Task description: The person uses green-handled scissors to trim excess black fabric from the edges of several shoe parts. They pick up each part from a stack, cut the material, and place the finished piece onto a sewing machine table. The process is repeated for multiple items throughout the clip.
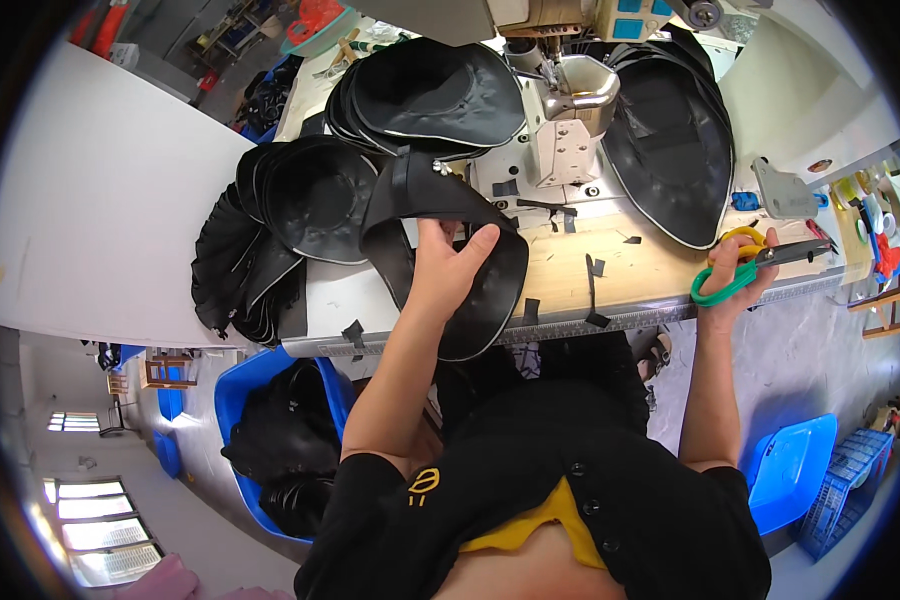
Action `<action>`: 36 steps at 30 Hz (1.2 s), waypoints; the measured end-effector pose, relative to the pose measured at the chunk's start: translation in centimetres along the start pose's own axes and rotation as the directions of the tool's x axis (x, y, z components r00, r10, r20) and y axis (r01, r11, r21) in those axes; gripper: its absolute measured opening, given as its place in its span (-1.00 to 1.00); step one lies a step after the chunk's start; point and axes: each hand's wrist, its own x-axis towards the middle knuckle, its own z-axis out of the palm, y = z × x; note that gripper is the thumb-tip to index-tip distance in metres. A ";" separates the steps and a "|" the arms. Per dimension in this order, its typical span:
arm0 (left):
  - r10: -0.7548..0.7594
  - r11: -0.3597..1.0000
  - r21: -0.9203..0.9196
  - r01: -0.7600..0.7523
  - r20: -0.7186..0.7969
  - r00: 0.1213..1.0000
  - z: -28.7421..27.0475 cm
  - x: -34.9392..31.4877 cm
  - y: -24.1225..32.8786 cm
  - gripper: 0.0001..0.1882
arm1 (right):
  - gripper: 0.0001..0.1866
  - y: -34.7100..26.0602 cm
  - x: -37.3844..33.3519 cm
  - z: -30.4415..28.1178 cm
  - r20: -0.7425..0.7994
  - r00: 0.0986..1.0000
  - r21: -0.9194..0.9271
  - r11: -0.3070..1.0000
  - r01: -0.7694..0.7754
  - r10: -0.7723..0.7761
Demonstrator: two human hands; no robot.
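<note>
The left hand [450, 268] lies flat on a black leather panel [490, 290], fingers spread toward twelve o'clock and thumb tucked over its near edge — a pressing hold that seems meant to keep the curved piece steady on the wooden worktable [650, 265]. The panel hangs slightly over the table's front edge, just at seven o'clock from the sewing machine [570, 110]. The right hand [735, 290], off at three o'clock, is closed through the loops of green-and-yellow-handled scissors [745, 265], blades pointing away to the right — apparently parked clear of the work. Stacks of finished black panels [310, 200] fan out at ten o'clock. A blue plastic bin [235, 390] at eight o'clock holds more black pieces. No readable labels stand out.
</note>
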 end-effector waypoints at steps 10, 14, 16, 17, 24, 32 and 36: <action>-0.015 0.829 -0.559 -0.013 -0.046 0.999 -2.0 -2.0 8.5 -0.50 | -0.38 1.4 -0.2 -0.8 -0.027 0.999 0.005 1.000 -0.021 0.021; -0.090 0.847 -0.531 -0.014 -0.169 0.981 -4.5 -2.0 9.7 -0.61 | -0.39 0.5 -0.2 -0.4 -0.059 0.996 0.086 0.995 -0.055 0.060; -0.089 0.870 -0.492 -0.038 -0.231 0.969 -5.0 -1.6 9.7 -0.64 | -0.40 0.9 -0.1 0.1 -0.053 0.997 -0.156 0.987 0.045 -0.054; -0.116 0.873 -0.487 -0.011 -0.228 0.967 -5.2 -1.8 9.5 -0.64 | -0.41 1.1 -0.1 0.1 -0.037 0.993 -0.284 0.954 0.094 -0.109; -0.243 0.881 -0.444 0.164 -0.126 0.962 -2.4 -1.8 10.3 -0.69 | -0.47 -8.6 -5.0 8.9 0.361 0.916 0.269 0.960 0.077 -0.174; -0.338 0.712 -0.628 0.315 0.087 0.937 1.1 0.4 7.8 -0.58 | -0.34 -8.0 -3.2 10.6 0.637 0.718 -0.281 0.782 0.556 -0.281; -0.283 0.685 -0.656 0.317 0.161 0.945 0.7 0.4 7.0 -0.51 | -0.38 -5.3 -0.7 7.9 0.679 0.725 -0.517 0.629 0.580 -0.110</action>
